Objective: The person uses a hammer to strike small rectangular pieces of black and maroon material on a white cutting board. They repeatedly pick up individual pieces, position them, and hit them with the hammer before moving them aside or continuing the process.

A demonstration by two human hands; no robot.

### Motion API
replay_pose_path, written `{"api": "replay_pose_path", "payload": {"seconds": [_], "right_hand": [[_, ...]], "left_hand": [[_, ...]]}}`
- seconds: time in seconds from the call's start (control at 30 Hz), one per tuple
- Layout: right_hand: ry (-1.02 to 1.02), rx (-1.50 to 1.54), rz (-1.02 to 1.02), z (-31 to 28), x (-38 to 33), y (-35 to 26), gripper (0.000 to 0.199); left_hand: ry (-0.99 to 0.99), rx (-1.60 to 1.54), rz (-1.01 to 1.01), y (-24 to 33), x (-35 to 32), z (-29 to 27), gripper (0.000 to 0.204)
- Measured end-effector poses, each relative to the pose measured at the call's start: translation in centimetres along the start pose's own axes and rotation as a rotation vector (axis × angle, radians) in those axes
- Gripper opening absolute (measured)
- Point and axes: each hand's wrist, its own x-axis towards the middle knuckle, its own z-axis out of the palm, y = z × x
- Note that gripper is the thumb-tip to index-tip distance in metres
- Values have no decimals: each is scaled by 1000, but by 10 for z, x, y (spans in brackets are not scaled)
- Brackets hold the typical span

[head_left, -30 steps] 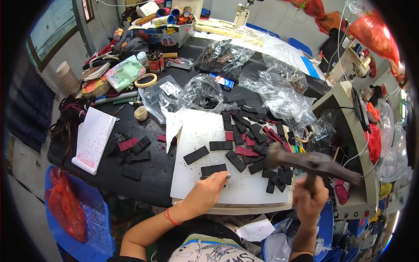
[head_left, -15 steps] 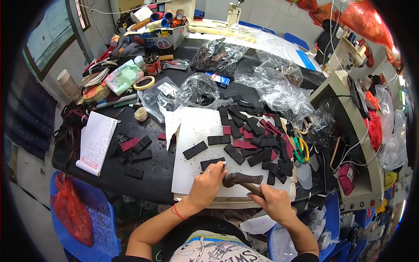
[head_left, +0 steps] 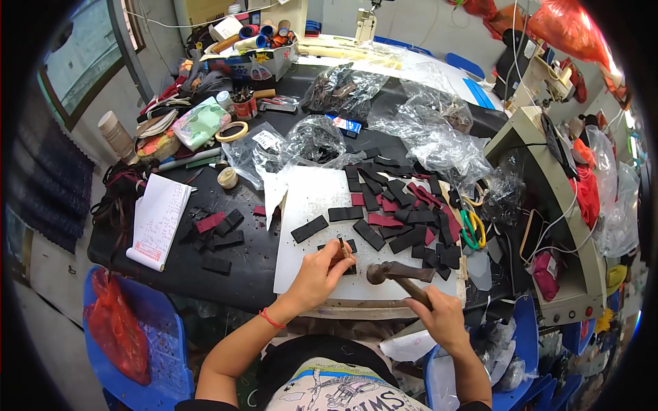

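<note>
A slim metal punch (head_left: 344, 247) stands pinched between the thumb and fingers of my left hand (head_left: 315, 275). Beneath those fingers lies a black fabric strip (head_left: 351, 244), partly hidden by the hand. My right hand (head_left: 442, 317) is closed round the handle of a hammer (head_left: 404, 271). The hammer's round face points left toward the punch, apart from it and above the white board (head_left: 296, 255). Single black strips with small holes (head_left: 310, 229) lie just beyond my left hand. A loose pile of black and maroon strips (head_left: 418, 218) covers the board's right part.
Green and yellow-handled scissors (head_left: 469, 231) lie at the board's right edge. A notepad (head_left: 160, 219) and more strips (head_left: 221, 236) are on the black table to the left. Clear plastic bags (head_left: 439, 147) and a tape roll (head_left: 232, 131) lie farther back. A grey machine housing (head_left: 569, 274) stands right.
The hammer has moved right, away from the punch, with my right hand. My left hand has turned slightly, still pinching the punch over the strip. The whole view has shifted a little.
</note>
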Motion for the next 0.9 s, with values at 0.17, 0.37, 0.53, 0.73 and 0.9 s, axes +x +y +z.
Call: {"api": "replay_pose_path", "payload": {"seconds": [0.17, 0.37, 0.53, 0.73, 0.9], "right_hand": [[127, 43, -6, -39, 15, -24, 22], [507, 535, -68, -58, 16, -44, 19], [-9, -103, -142, -28, 32, -25, 22], [153, 106, 52, -31, 39, -25, 22], [66, 63, 25, -19, 39, -17, 21]], "left_hand": [[12, 143, 92, 4, -4, 3, 15], [84, 359, 338, -1, -13, 20, 19], [60, 510, 354, -1, -7, 24, 21], [174, -38, -27, 2, 1, 14, 16], [188, -514, -103, -7, 3, -11, 13]]}}
